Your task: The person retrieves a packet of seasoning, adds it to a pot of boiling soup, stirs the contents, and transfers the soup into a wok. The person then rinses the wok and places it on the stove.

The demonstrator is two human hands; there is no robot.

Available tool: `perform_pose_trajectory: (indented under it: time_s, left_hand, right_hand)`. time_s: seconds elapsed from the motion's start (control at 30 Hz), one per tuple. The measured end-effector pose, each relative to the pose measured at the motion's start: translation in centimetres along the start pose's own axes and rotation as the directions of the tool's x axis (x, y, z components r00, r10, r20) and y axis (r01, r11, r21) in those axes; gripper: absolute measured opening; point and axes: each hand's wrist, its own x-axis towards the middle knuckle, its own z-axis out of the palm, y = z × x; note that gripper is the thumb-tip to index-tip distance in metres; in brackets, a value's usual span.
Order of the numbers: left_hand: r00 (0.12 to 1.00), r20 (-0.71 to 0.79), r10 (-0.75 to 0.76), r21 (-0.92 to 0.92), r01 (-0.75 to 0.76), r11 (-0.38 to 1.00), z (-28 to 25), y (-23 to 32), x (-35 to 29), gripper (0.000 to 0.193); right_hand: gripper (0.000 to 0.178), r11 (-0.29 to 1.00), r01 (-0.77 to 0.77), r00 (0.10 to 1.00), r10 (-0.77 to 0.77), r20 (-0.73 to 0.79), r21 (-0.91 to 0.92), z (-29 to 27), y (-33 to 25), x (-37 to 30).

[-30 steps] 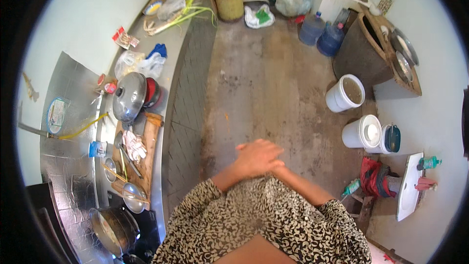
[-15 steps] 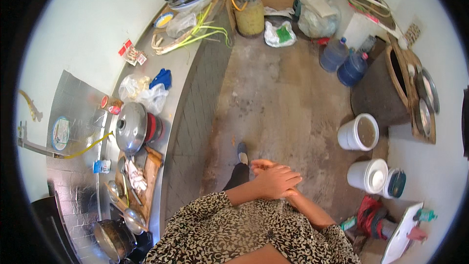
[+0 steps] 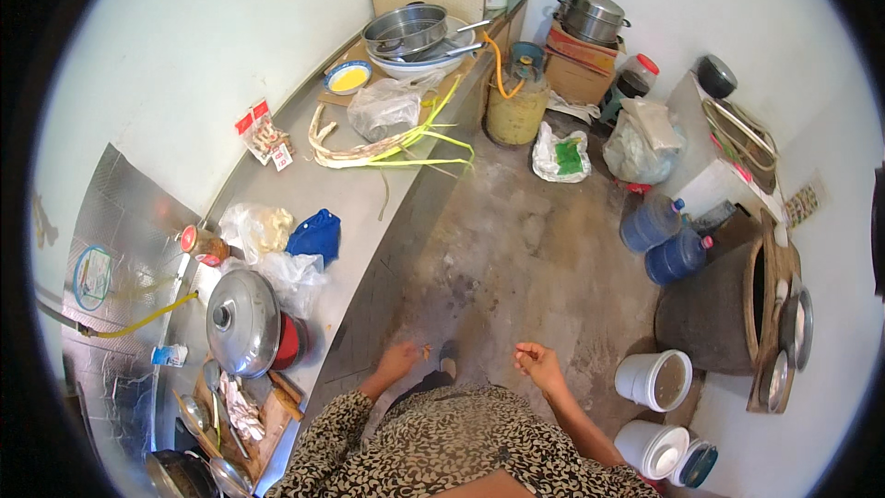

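Note:
My left hand (image 3: 398,361) hangs low beside the front of the counter, smeared by motion, so its fingers do not show clearly. My right hand (image 3: 539,367) is raised over the floor, loosely bent, fingers a little apart and nothing in it. The two hands are apart and touch nothing that I can see. Nearest the left one is the metal counter (image 3: 369,212), where a lidded pan (image 3: 241,323), a blue cloth-like bundle (image 3: 315,236) and plastic bags (image 3: 293,281) lie. Farther along are long green onions (image 3: 369,149) and a clear plastic bag (image 3: 385,111).
A yellow gas cylinder (image 3: 514,115) stands at the counter's far end. Along the right are blue water jugs (image 3: 676,256), a large dark vat (image 3: 705,304) and white buckets (image 3: 636,378). A chopping board (image 3: 277,424) with a cloth lies at lower left.
My hands were clasped together and have come apart, the left one toward the counter. The view has tilted up, showing more of the far end of the room.

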Motion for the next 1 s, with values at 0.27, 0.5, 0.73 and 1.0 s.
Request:
perform_pose_trajectory:
  time_s: [0.27, 0.5, 0.73, 1.0]
  left_hand:
    - [0.846, 0.005, -0.533, -0.716, 0.375, 0.589, 0.3, -11.4, -6.6, 0.020]
    - [0.492, -0.082, -0.867, -0.984, 0.099, 0.149, 4.5, -9.4, -11.1, 0.021]
    - [0.389, -0.064, -0.919, -0.892, -0.435, -0.122, 10.0, -8.3, -19.0, 0.029]
    - [0.280, -0.238, -0.930, -0.598, -0.797, -0.086, 9.6, -11.4, -24.2, 0.035]
  right_hand:
    - [0.035, 0.833, 0.195, 0.969, -0.081, 0.233, -0.518, -0.3, -3.7, 9.0]
    - [0.036, 0.642, 0.493, 0.785, -0.038, 0.618, -0.587, -1.3, -7.8, 15.8]
    - [0.037, 0.438, 0.634, 0.719, -0.029, 0.694, -0.638, -1.7, -11.6, 21.2]
    - [0.032, 0.435, 0.705, 0.634, -0.034, 0.773, -0.559, 1.8, -9.5, 16.7]
